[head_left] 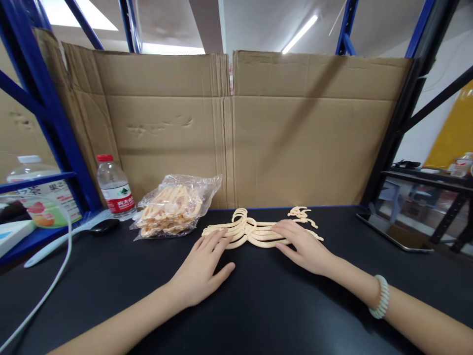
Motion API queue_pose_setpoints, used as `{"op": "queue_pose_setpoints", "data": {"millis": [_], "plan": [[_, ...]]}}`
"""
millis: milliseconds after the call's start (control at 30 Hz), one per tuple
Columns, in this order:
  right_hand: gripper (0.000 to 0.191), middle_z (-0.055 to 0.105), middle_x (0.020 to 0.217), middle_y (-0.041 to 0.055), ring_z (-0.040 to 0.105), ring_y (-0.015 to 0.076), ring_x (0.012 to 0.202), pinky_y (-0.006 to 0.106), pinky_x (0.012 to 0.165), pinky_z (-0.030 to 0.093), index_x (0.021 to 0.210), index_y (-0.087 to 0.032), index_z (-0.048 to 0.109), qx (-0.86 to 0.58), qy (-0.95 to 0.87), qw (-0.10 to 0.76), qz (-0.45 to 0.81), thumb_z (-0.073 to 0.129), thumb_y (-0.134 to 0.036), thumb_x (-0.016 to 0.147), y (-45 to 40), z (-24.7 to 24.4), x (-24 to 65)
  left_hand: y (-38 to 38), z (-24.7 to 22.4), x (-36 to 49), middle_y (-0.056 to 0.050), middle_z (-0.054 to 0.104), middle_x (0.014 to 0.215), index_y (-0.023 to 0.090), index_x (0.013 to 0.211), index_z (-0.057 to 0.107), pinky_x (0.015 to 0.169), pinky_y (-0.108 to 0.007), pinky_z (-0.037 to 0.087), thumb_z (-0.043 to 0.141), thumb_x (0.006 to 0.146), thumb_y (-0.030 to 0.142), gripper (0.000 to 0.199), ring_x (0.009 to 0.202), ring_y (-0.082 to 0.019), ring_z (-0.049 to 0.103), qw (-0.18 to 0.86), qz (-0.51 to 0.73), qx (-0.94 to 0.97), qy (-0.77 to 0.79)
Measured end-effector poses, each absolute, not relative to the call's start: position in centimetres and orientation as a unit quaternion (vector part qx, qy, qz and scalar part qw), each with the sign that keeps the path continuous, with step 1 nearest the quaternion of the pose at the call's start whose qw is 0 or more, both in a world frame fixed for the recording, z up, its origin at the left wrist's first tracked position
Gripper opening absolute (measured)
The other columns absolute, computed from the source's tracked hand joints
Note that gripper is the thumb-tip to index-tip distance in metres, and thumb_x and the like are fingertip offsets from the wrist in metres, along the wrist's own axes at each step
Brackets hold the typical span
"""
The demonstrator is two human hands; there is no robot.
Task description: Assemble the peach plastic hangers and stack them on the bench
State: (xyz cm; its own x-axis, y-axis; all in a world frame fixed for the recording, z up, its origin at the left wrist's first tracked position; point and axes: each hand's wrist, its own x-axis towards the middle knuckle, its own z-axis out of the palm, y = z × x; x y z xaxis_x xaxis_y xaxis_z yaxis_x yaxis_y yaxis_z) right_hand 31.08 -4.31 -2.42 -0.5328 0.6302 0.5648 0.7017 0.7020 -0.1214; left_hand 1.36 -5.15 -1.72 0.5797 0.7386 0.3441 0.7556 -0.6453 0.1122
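Several cream plastic clothes hangers (pixel 246 230) lie overlapping in a fanned row on the black table, their curved hooks pointing toward the back. My left hand (pixel 201 268) rests palm down at their left arms, fingers stretched out and thumb spread; its fingertips touch or cover the left ends. Over the right arms lies my right hand (pixel 305 246), with extended fingers and the thumb apart. Neither hand is wrapped round anything. Just behind my right hand is a small cluster of loose cream hook-like pieces (pixel 300 213). The hangers' parts beneath my fingers are hidden.
A clear plastic bag (pixel 177 204) full of similar cream pieces sits at the back left. Beside it stands a red-capped water bottle (pixel 115 187). A white cable (pixel 62 266) crosses the left side. A phone-like flat device (pixel 393 231) lies far right. Cardboard (pixel 314 133) walls the back.
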Motion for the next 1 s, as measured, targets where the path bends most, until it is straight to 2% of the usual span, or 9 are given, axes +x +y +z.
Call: {"op": "queue_pose_setpoints", "data": {"millis": [100,233,367,567,667,767,867,1000], "plan": [[0.055,0.043,0.141,0.0174,0.036,0.0298,0.132,0.052,0.107,0.034,0.139,-0.013,0.039,-0.446,-0.863,0.234,-0.049,0.042,-0.044,0.094,-3.5,-2.9,31.4,-4.0,-2.1,0.6,-0.013,0.027,0.151,0.021,0.145,0.029,0.107,-0.061,0.024,0.035,0.092,0.056,0.064,0.14,-0.035,0.02,0.007,-0.123,-0.866,-0.485],[0.075,0.022,0.151,0.0184,0.017,0.0301,0.14,0.053,0.112,0.023,0.147,-0.007,0.023,-0.462,-0.873,0.153,-0.011,0.034,-0.059,0.093,-2.8,-3.1,31.4,-2.3,-2.2,-0.6,-0.009,0.017,0.154,0.027,0.146,0.027,0.108,-0.058,0.023,0.032,0.092,0.059,0.063,0.141,-0.034,0.013,0.006,-0.108,-0.861,-0.497],[0.074,0.019,0.151,0.0195,0.016,0.0291,0.141,0.053,0.114,0.017,0.147,-0.004,0.022,-0.462,-0.88,0.106,0.025,0.025,-0.058,0.096,-2.6,-3.0,31.6,-1.4,-2.0,-1.0,-0.011,0.016,0.153,0.024,0.146,0.026,0.11,-0.055,0.022,0.03,0.093,0.058,0.063,0.14,-0.032,0.019,-0.005,-0.09,-0.867,-0.49],[0.07,0.021,0.151,0.0178,0.016,0.0272,0.141,0.049,0.115,0.016,0.147,-0.005,0.024,-0.458,-0.882,0.109,0.029,0.024,-0.055,0.097,-2.9,-3.0,32.4,-1.9,-1.8,0.0,-0.01,0.017,0.154,0.023,0.147,0.025,0.111,-0.052,0.02,0.024,0.095,0.056,0.061,0.141,-0.029,0.016,-0.01,-0.068,-0.865,-0.498],[0.067,0.025,0.15,0.017,0.021,0.0271,0.14,0.049,0.114,0.021,0.145,-0.007,0.029,-0.448,-0.885,0.125,0.012,0.027,-0.053,0.097,-2.7,-3.1,32.9,-2.1,-1.9,0.3,-0.011,0.019,0.153,0.024,0.146,0.027,0.11,-0.053,0.022,0.025,0.095,0.056,0.061,0.14,-0.03,0.02,-0.009,-0.08,-0.864,-0.498],[0.053,0.041,0.143,0.0144,0.036,0.0267,0.133,0.048,0.108,0.032,0.137,-0.013,0.045,-0.447,-0.868,0.208,-0.054,0.033,-0.046,0.097,-1.5,-2.7,34.1,-2.2,-2.1,0.3,-0.014,0.022,0.153,0.021,0.146,0.028,0.109,-0.052,0.025,0.026,0.095,0.053,0.06,0.139,-0.03,0.024,-0.002,-0.113,-0.865,-0.489],[0.036,0.063,0.118,0.0122,0.056,0.0258,0.111,0.044,0.095,0.045,0.117,-0.015,0.062,-0.503,-0.807,0.287,-0.119,0.041,-0.034,0.094,0.1,-2.2,36.9,-2.4,-2.2,0.1,-0.015,0.026,0.152,0.019,0.145,0.029,0.109,-0.051,0.028,0.028,0.095,0.052,0.06,0.138,-0.029,0.026,0.011,-0.142,-0.867,-0.478],[0.024,0.071,0.09,0.0085,0.065,0.0235,0.084,0.033,0.076,0.05,0.096,-0.016,0.07,-0.629,-0.726,0.264,-0.088,0.053,-0.028,0.084,1.6,-2.1,41.4,-2.6,-2.7,-0.2,-0.012,0.031,0.15,0.023,0.143,0.033,0.107,-0.05,0.031,0.032,0.094,0.052,0.057,0.137,-0.03,0.03,0.028,-0.16,-0.872,-0.462]]}}
